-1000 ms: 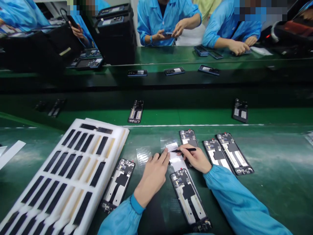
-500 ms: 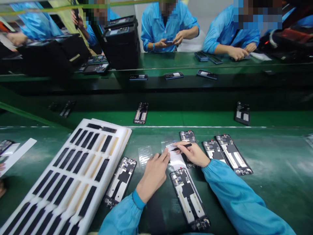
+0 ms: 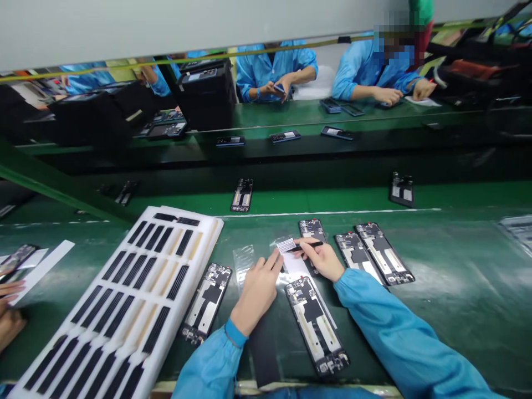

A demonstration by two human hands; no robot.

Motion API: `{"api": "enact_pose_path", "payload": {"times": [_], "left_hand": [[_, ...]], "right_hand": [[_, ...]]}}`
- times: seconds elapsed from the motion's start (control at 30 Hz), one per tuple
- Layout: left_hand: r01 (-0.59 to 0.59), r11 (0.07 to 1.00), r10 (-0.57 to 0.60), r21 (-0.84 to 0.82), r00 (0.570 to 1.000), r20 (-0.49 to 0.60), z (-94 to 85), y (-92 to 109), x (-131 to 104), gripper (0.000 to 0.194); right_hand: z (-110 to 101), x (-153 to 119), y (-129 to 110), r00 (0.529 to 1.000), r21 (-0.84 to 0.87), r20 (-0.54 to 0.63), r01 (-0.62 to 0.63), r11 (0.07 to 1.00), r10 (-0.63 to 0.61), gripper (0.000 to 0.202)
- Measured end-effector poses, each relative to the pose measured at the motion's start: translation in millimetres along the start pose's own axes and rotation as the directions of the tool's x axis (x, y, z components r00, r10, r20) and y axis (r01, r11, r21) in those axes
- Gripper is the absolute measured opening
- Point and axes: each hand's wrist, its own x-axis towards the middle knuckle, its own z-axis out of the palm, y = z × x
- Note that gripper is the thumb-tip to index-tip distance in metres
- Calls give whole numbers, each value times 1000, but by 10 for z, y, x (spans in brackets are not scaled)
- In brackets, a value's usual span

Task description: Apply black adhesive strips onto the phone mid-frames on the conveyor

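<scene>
My right hand (image 3: 325, 261) is closed round black tweezers (image 3: 310, 246), whose tips reach a small white sheet with rows of dark dots (image 3: 286, 245). At that sheet's lower edge, my left hand (image 3: 258, 293) grips it between fingertips. Below both hands lies an opened phone (image 3: 317, 327) with its inner boards showing. A second opened phone (image 3: 206, 303) rests left of my left hand. Partly hidden behind my right hand is another phone (image 3: 312, 228). Two more phone bodies, one nearer (image 3: 358, 256) and one farther right (image 3: 384, 252), lie beside my right sleeve.
A white foam tray (image 3: 160, 310) with black strips in slots fills the left side. Clear plastic film (image 3: 244, 263) lies near my left hand. A neighbour's hand (image 3: 10, 321) enters at far left. Phones sit on the strip beyond, and co-workers in blue sit across.
The view has tilted upward slightly. My hands stay close together at the dotted sheet, which is now turned flatter and shows more fully. Across the bench, a co-worker's phone has tilted.
</scene>
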Motion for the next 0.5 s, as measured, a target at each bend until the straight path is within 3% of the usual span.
{"api": "enact_pose_path", "payload": {"times": [0.23,0.5], "left_hand": [[0,1000,-1,11,1000,21,12,25,8,73],[12,1000,-13,16,994,104,8,46,34,80]], "right_hand": [[-3,-20,-18,996,-110,62,72,991,-66,33],[-33,-61,-71,989,-202,77,140,969,-126,30]]}}
